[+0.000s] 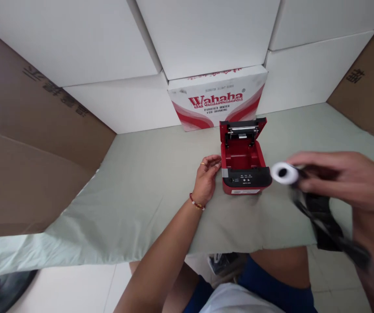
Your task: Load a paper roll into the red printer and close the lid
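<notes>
A red and black receipt printer point(247, 179) stands on the cloth-covered table, its lid point(243, 130) raised and its red paper bay exposed. My left hand point(208, 176) rests along the printer's left side, fingers loosely bent and fingertips at the casing; it grips nothing. To the right of the printer, my right hand point(333, 178) is closed on a small white paper roll point(285, 173) with a dark core, held in the air with its end towards the printer. A glossy black strip point(324, 221) hangs down below this hand, blurred at its lower end.
Behind the printer stands a white and red Wahaha water carton point(219, 102), against stacked white boxes point(209, 34). Brown cardboard walls flank the table at left point(40, 143) and right point(366, 82). The green-grey cloth point(148, 195) hangs over the front edge, above my legs.
</notes>
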Action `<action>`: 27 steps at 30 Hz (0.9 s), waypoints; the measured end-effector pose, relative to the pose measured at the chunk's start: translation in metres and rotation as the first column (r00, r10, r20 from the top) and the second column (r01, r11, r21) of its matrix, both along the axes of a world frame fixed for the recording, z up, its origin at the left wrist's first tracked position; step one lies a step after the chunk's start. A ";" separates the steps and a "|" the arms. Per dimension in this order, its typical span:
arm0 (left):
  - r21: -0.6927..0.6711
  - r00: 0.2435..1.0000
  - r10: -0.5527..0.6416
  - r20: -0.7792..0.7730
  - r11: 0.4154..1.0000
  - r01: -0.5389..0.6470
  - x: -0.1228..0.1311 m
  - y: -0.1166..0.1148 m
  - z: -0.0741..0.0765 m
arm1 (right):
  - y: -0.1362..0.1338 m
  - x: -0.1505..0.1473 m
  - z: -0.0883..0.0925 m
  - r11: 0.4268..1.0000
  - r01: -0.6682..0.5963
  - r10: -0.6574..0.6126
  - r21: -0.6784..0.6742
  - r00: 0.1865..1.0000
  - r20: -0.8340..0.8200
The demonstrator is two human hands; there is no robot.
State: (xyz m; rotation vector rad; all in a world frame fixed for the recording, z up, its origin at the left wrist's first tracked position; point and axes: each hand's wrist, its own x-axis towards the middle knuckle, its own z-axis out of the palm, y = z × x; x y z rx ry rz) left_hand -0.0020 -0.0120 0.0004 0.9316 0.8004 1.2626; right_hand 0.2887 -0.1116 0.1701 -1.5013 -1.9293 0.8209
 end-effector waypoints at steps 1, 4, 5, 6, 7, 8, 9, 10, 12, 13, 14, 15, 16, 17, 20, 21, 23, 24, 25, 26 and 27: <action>0.027 0.996 0.066 -0.051 0.998 -0.065 0.001 -0.003 0.001 | 0.012 -0.015 0.002 0.999 -0.015 0.016 -0.041 0.999 0.030; 0.242 0.905 0.316 -0.285 0.937 -0.251 0.000 -0.016 0.006 | 0.047 -0.056 -0.010 0.999 -0.001 -0.007 0.033 0.970 0.245; 0.363 0.847 0.399 -0.352 0.892 -0.270 -0.001 -0.022 0.009 | 0.056 -0.066 -0.017 0.998 -0.005 -0.016 0.062 0.943 0.333; 0.499 0.795 0.469 -0.386 0.830 -0.248 -0.003 -0.028 0.012 | 0.064 -0.073 -0.023 0.997 -0.011 -0.020 0.070 0.907 0.421; 0.620 0.751 0.523 -0.404 0.760 -0.195 -0.004 -0.035 0.016 | 0.071 -0.077 -0.028 0.998 -0.013 -0.020 0.062 0.866 0.500; 0.717 0.713 0.570 -0.409 0.684 -0.135 -0.005 -0.040 0.019 | 0.076 -0.081 -0.032 0.999 -0.008 -0.019 0.046 0.824 0.566; 0.790 0.693 0.598 -0.404 0.610 -0.065 -0.005 -0.045 0.022 | 0.081 -0.083 -0.035 1.000 -0.001 -0.015 0.027 0.787 0.617; 0.842 0.682 0.615 -0.395 0.540 0.001 -0.005 -0.050 0.025 | 0.084 -0.085 -0.036 1.000 0.004 -0.007 0.006 0.757 0.653; 0.889 0.678 0.622 -0.392 0.447 0.104 -0.004 -0.055 0.029 | 0.090 -0.089 -0.037 1.000 0.009 0.008 -0.022 0.725 0.689; 0.896 0.681 0.615 -0.397 0.422 0.141 -0.003 -0.056 0.030 | 0.092 -0.091 -0.037 1.000 0.012 0.010 -0.027 0.719 0.695; 0.897 0.684 0.607 -0.405 0.408 0.169 -0.002 -0.056 0.031 | 0.094 -0.093 -0.036 0.999 0.018 0.007 -0.028 0.714 0.700; 0.897 0.686 0.600 -0.413 0.399 0.191 -0.001 -0.056 0.032 | 0.095 -0.095 -0.036 0.999 0.028 -0.003 -0.024 0.711 0.703; 0.896 0.686 0.595 -0.419 0.392 0.207 0.000 -0.056 0.032 | 0.097 -0.096 -0.036 0.999 0.040 -0.017 -0.016 0.707 0.707; 0.897 0.685 0.594 -0.422 0.385 0.219 0.001 -0.055 0.033 | 0.098 -0.098 -0.037 0.999 0.051 -0.030 -0.008 0.701 0.712; 0.897 0.668 0.606 -0.432 0.364 0.251 0.003 -0.055 0.033 | 0.100 -0.100 -0.039 0.997 0.074 -0.055 0.008 0.669 0.742; 0.897 0.660 0.613 -0.434 0.357 0.259 0.004 -0.056 0.033 | 0.100 -0.101 -0.040 0.997 0.077 -0.061 0.013 0.657 0.752; 0.899 0.643 0.630 -0.435 0.348 0.268 0.006 -0.057 0.033 | 0.101 -0.103 -0.041 0.997 0.078 -0.062 0.015 0.637 0.769; 0.899 0.635 0.638 -0.436 0.345 0.270 0.006 -0.058 0.033 | 0.101 -0.104 -0.041 0.996 0.083 -0.062 0.013 0.627 0.776; 0.898 0.628 0.643 -0.438 0.345 0.273 0.007 -0.059 0.033 | 0.102 -0.105 -0.041 0.996 0.093 -0.065 0.009 0.619 0.783; 0.896 0.621 0.647 -0.442 0.346 0.277 0.007 -0.059 0.034 | 0.103 -0.106 -0.040 0.994 0.106 -0.068 0.003 0.611 0.789; 0.894 0.614 0.650 -0.448 0.348 0.283 0.007 -0.060 0.034 | 0.104 -0.107 -0.040 0.993 0.120 -0.071 -0.003 0.605 0.793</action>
